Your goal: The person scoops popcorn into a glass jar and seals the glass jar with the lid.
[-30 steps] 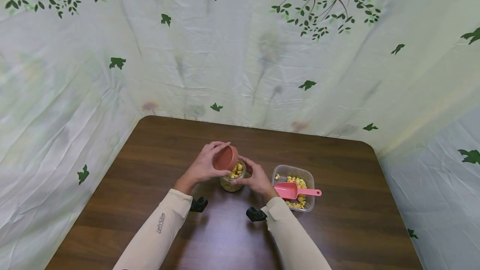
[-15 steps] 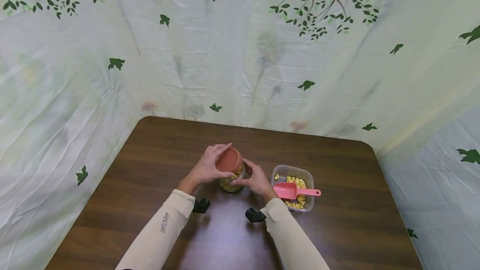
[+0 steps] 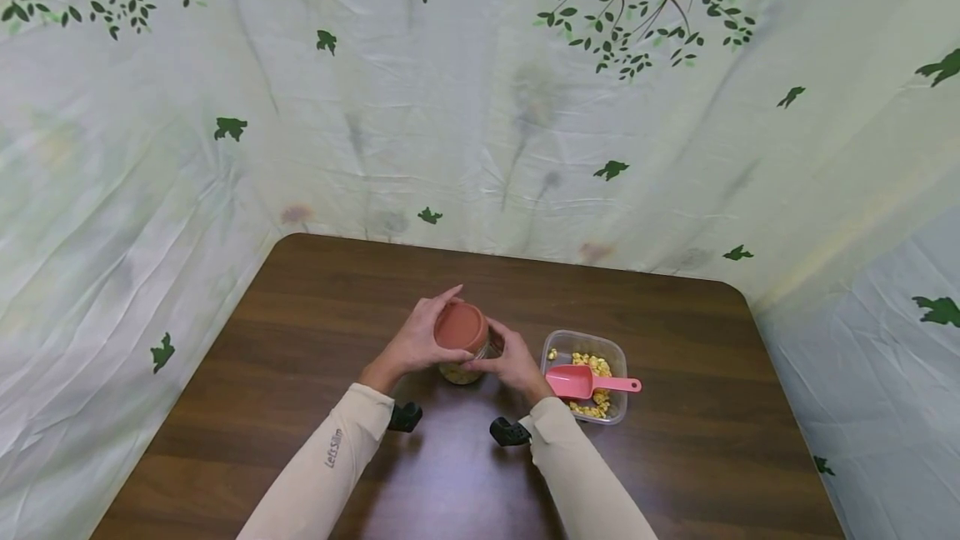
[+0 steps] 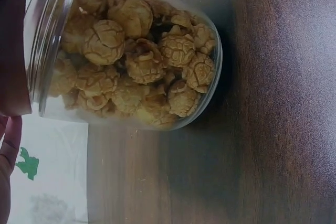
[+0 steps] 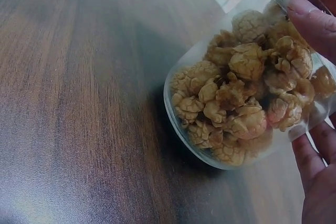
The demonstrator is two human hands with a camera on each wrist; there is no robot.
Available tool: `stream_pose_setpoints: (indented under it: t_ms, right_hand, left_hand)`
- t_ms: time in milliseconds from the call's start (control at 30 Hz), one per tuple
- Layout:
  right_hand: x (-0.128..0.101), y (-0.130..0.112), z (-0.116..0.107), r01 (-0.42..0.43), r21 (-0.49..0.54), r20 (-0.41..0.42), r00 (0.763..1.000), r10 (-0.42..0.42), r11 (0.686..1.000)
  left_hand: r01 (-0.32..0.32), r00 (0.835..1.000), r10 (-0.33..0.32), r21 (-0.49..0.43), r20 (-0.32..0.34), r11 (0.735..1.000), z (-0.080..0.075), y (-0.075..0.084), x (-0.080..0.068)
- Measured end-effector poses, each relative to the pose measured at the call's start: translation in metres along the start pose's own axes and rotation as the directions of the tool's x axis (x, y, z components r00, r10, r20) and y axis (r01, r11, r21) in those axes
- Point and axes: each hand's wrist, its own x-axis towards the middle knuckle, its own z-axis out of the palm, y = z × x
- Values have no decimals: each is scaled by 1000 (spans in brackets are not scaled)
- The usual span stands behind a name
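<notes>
A clear jar of caramel popcorn stands upright on the table in front of me. My left hand holds a reddish-brown lid by its rim, thumb on the near side and fingers round the far side. The lid sits over the jar's mouth; in the left wrist view its edge meets the threaded neck. Around the jar's right side, just below the lid, my right hand grips the glass with thumb and fingers. Whether the lid's thread has caught cannot be seen.
Right of the jar stands a clear plastic container with some popcorn in it. A pink scoop lies across it, handle over the right rim. Printed white cloth hangs behind the brown table.
The lid, tilted and showing the jar's open mouth earlier, has come down to the right and levelled over the mouth with my left hand. The right hand has stayed on the jar.
</notes>
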Motion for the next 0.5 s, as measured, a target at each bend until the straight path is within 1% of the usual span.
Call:
stream_pose_setpoints:
  t_ms: [133,233,433,500]
  right_hand:
    - [-1,-1,0,0,-19,-2,1000,0,1000]
    - [0,0,0,16,-28,-6,1000,-16,999]
    - [-1,1,0,24,-21,-11,1000,-24,999]
    - [-1,1,0,28,-10,-14,1000,-28,1000]
  left_hand:
    - [-12,1000,12,6,2,1000,3,-1,1]
    - [-18,1000,18,15,7,1000,4,-1,1]
    - [-21,1000,21,35,10,999,7,-1,2]
    - [-13,1000,12,49,16,999,8,-1,2]
